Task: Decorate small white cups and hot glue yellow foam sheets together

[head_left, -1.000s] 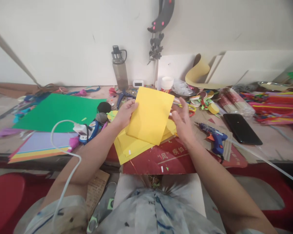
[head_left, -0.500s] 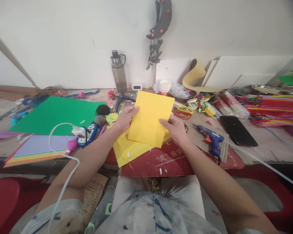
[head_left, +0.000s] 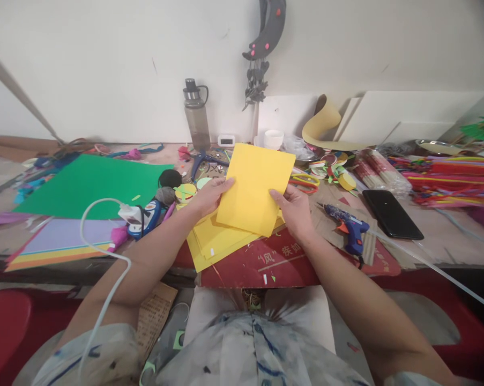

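A yellow paper rectangle [head_left: 255, 187] is held up at the middle of the view, tilted slightly. My left hand [head_left: 213, 196] grips its left edge, thumb on the front face. On the right edge my right hand [head_left: 293, 208] pinches it, thumb also in front; the fingers behind the paper are hidden. Beneath it, more yellow sheets [head_left: 213, 238] lie on the red board [head_left: 274, 268] at the table's front edge.
Left lie a green sheet [head_left: 92, 185], coloured papers [head_left: 65, 238] and a white cable [head_left: 125, 262]. A bottle [head_left: 197, 120] stands at the back. Scissors [head_left: 308, 182], a glue gun [head_left: 348, 228] and a phone [head_left: 392, 213] are to the right.
Both hands have shifted a little to the right with the yellow paper between them, which also sits slightly higher in view.
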Demonstrator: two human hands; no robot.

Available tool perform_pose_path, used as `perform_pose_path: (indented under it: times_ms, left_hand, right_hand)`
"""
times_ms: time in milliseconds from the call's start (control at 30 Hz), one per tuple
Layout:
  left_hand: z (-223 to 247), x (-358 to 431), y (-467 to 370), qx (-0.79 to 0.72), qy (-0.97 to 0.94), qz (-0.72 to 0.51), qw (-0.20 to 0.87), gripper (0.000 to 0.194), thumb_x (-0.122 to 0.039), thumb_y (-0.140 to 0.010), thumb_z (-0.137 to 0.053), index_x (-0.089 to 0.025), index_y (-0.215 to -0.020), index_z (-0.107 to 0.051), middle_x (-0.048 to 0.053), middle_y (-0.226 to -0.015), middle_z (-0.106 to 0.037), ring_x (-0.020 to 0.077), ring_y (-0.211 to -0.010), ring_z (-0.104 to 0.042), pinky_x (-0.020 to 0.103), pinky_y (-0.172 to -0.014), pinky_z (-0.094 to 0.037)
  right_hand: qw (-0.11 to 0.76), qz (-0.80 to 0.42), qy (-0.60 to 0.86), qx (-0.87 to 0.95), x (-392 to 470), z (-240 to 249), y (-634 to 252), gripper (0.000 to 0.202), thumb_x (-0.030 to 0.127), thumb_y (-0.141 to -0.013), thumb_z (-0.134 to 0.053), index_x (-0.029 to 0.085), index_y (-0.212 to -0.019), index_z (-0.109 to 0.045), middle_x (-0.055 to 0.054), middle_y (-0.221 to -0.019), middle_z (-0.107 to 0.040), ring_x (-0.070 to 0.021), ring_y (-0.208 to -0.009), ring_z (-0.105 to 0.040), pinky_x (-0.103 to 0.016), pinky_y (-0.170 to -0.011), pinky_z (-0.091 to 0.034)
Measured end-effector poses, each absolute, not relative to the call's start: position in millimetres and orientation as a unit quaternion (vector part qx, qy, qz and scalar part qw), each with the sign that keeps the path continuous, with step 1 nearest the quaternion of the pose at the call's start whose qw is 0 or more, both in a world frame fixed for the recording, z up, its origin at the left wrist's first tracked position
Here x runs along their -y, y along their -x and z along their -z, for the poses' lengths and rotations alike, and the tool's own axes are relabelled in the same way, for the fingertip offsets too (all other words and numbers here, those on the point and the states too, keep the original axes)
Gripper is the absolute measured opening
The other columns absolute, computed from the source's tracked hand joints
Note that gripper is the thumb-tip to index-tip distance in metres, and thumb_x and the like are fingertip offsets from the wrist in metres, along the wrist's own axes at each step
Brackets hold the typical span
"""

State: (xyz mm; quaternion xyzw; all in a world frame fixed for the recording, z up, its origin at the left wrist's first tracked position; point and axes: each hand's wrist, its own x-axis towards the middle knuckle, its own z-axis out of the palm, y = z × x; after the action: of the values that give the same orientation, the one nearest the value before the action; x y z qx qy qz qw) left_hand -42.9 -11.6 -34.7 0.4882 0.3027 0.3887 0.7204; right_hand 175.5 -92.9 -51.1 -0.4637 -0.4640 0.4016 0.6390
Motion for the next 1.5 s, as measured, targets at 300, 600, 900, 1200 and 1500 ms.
perform_pose_path:
  times_ms: [300, 600, 900, 1200, 1500]
  left_hand:
    - [38.1, 9.5, 48.1, -0.301, -0.541, -0.283, 0.733, 0.036, -0.042, -0.073, -0.091, -0.015, -0.095, -0.080, 0.014, -0.099, -0.083, 0.0228, -0.084, -0.078, 0.035, -0.081, -0.061]
    - [33.3, 14.1, 52.7, -0.306, -0.579, -0.201, 0.729, 0.051, -0.053, -0.067, -0.093, -0.015, -0.099, -0.081, 0.016, -0.097, -0.082, 0.0296, -0.084, -0.079, 0.040, -0.076, -0.063]
    - [33.3, 10.0, 52.2, -0.327, -0.568, -0.217, 0.723, 0.053, -0.052, -0.061, -0.097, -0.015, -0.097, -0.081, 0.012, -0.096, -0.083, 0.0221, -0.078, -0.078, 0.033, -0.073, -0.063]
    - [17.8, 2.1, 61.8, -0.434, -0.609, -0.235, 0.621, 0.048, -0.052, -0.065, -0.091, -0.017, -0.094, -0.079, 0.005, -0.089, -0.081, 0.0206, -0.073, -0.075, 0.032, -0.070, -0.060]
    - [8.8, -6.9, 74.7, -0.444, -0.670, -0.173, 0.569, 0.033, -0.038, -0.063, -0.088, -0.019, -0.088, -0.078, 0.004, -0.090, -0.080, 0.0193, -0.076, -0.073, 0.026, -0.064, -0.053]
  right_hand:
    - [0.656, -0.363, 0.473, 0.462, 92.7, 52.7, -182.7, 0.035, 0.060, -0.086, -0.071, 0.027, -0.097, -0.068, -0.002, -0.097, -0.079, -0.0233, -0.085, -0.073, -0.038, -0.075, -0.060]
    - [0.720, -0.301, 0.482, 0.399, 82.4, 59.1, -196.4, 0.048, 0.071, -0.089, -0.060, 0.024, -0.095, -0.068, -0.006, -0.103, -0.077, -0.0249, -0.094, -0.073, -0.037, -0.079, -0.059]
    - [0.735, -0.267, 0.478, 0.400, 81.3, 59.6, -203.1, 0.045, 0.066, -0.086, -0.068, 0.022, -0.083, -0.069, 0.000, -0.081, -0.069, -0.0184, -0.074, -0.064, -0.031, -0.066, -0.055]
    - [0.692, -0.287, 0.541, 0.383, 84.6, 44.1, -204.2, 0.032, 0.046, -0.072, -0.078, 0.017, -0.085, -0.079, 0.002, -0.062, -0.064, -0.0096, -0.047, -0.049, -0.023, -0.041, -0.038]
    - [0.633, -0.278, 0.596, 0.409, 92.3, 33.5, -207.3, 0.026, 0.040, -0.072, -0.077, 0.015, -0.082, -0.075, 0.003, -0.050, -0.062, -0.0114, -0.040, -0.050, -0.024, -0.040, -0.038]
